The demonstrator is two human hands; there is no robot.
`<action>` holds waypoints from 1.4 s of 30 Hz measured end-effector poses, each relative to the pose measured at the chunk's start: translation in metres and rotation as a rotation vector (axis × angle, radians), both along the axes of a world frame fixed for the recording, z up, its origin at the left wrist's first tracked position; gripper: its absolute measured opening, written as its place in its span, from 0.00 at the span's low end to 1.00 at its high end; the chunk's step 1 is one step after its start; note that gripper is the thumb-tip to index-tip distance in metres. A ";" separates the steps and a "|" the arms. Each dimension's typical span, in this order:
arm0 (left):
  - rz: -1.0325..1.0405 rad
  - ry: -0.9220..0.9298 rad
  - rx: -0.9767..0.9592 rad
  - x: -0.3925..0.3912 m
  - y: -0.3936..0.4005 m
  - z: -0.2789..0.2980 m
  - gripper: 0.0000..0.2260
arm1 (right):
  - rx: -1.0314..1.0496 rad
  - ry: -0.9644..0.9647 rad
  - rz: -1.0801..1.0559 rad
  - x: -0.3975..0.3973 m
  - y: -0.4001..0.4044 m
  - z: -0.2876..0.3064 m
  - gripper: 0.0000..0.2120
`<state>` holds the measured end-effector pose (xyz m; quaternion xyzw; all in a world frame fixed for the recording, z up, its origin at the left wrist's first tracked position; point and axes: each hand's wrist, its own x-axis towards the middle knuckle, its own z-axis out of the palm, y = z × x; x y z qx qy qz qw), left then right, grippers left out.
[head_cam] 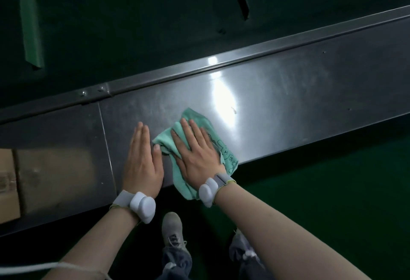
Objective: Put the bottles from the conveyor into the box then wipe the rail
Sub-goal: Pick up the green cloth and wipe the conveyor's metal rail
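A wide stainless steel rail (288, 93) runs diagonally across the view beside a dark green conveyor belt (133, 24). A mint-green cloth (164, 141) with a printed drawing lies flat on the rail near its front edge. My right hand (196, 153) presses palm-down on the cloth with fingers spread. My left hand (143, 157) lies flat on the bare steel just left of the cloth, its thumb touching the cloth's edge. Both wrists wear grey bands with white sensors. No bottles are in view.
A cardboard box (8, 186) shows at the left edge, mirrored in the steel panel. A raised lip (221, 63) separates rail and belt. Below the rail are the green floor (332, 191) and my two shoes (172, 228).
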<state>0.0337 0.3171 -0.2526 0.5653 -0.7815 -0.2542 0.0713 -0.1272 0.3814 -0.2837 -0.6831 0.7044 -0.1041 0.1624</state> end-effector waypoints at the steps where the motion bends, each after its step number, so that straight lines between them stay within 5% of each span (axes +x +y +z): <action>1: -0.008 -0.016 0.007 -0.004 0.000 -0.001 0.27 | -0.005 0.009 -0.015 -0.011 0.003 0.000 0.30; 20: -0.178 -0.317 0.061 -0.231 0.021 0.007 0.26 | 0.072 0.102 -0.736 -0.430 0.088 0.018 0.30; 27: -0.187 -0.451 0.094 -0.244 0.017 0.019 0.28 | 0.103 0.089 -0.853 -0.405 0.067 0.013 0.31; 35: -0.200 -0.487 0.103 -0.243 0.012 0.017 0.26 | 0.100 0.030 -0.621 -0.289 0.028 0.017 0.29; 42: -0.150 -0.314 -0.024 -0.247 -0.009 0.028 0.14 | 0.173 0.013 -0.405 -0.251 0.012 0.017 0.31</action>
